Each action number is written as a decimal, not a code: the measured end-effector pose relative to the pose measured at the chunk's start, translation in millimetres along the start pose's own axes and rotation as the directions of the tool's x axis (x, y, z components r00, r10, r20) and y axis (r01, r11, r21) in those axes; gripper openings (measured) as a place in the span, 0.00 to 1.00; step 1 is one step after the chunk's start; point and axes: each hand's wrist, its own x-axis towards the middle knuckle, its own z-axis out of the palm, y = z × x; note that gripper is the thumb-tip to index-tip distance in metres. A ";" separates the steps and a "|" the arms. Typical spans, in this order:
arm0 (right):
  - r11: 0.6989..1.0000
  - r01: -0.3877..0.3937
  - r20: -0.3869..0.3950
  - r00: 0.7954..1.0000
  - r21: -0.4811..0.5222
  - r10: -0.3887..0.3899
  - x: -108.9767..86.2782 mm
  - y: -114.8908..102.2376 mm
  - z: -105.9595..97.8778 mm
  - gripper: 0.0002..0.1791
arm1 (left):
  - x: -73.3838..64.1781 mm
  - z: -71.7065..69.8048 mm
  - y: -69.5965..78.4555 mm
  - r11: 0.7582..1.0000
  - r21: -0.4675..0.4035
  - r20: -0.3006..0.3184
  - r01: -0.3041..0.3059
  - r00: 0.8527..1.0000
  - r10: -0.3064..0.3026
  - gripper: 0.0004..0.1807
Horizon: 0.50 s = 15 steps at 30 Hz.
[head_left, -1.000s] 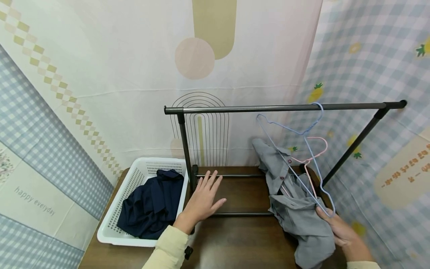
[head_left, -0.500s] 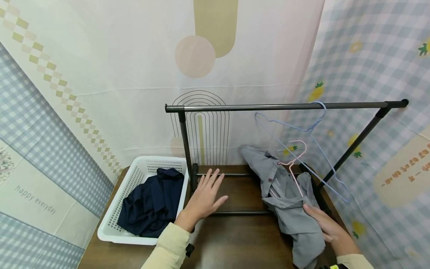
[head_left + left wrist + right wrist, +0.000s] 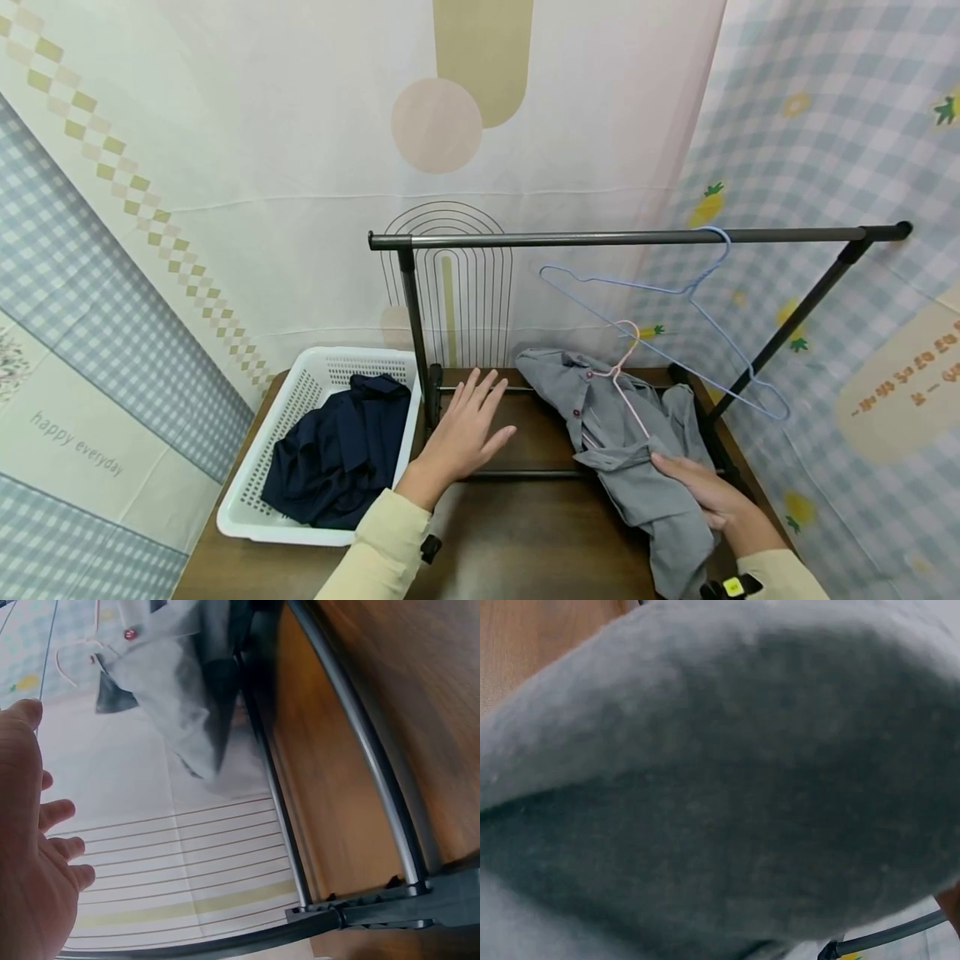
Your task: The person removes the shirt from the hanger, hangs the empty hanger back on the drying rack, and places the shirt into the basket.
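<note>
My right hand [image 3: 701, 492] grips a grey buttoned shirt [image 3: 637, 492] by its side, thumb on top and the other fingers hidden under the cloth. A pink hanger [image 3: 619, 371] sits inside the shirt, its hook poking out at the collar and attached to nothing. Grey cloth [image 3: 727, 772] fills most of the right wrist view. From the rack's top rod [image 3: 525, 241] hangs a bare blue hanger [image 3: 675, 291], partly in front of the shirt. My left hand [image 3: 461, 433] is held in the air with spread fingers, touching nothing, near the rack's left post [image 3: 414, 317].
A white basket [image 3: 247, 529] with a navy garment [image 3: 337, 458] stands on the brown table [image 3: 540, 533], left of the rack. Two lower bars [image 3: 517, 476] cross the rack's base. Printed cloth walls close in the back and both sides.
My right hand has carried the grey shirt and pink hanger leftward, below the rod. The blue hanger has swung round on the rod, away from the hand. My left hand has barely shifted.
</note>
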 end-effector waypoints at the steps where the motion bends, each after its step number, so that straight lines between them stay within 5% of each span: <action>1: 1.000 -0.010 0.009 1.000 -0.004 0.010 1.5 -0.4 0.9 0.27 | 0.7 -0.8 0.9 1.000 -0.004 -0.003 -0.003 1.000 0.003 0.39; 6: 0.992 -0.071 0.034 0.997 -0.104 0.075 8.9 -4.6 5.7 0.30 | 5.5 -5.7 5.6 1.000 -0.012 -0.016 -0.014 1.000 0.014 0.38; 15: 0.942 -0.119 -0.075 0.992 -0.314 0.100 9.4 -24.4 17.9 0.22 | 22.7 -18.7 17.1 0.995 -0.091 -0.050 -0.044 0.998 0.039 0.37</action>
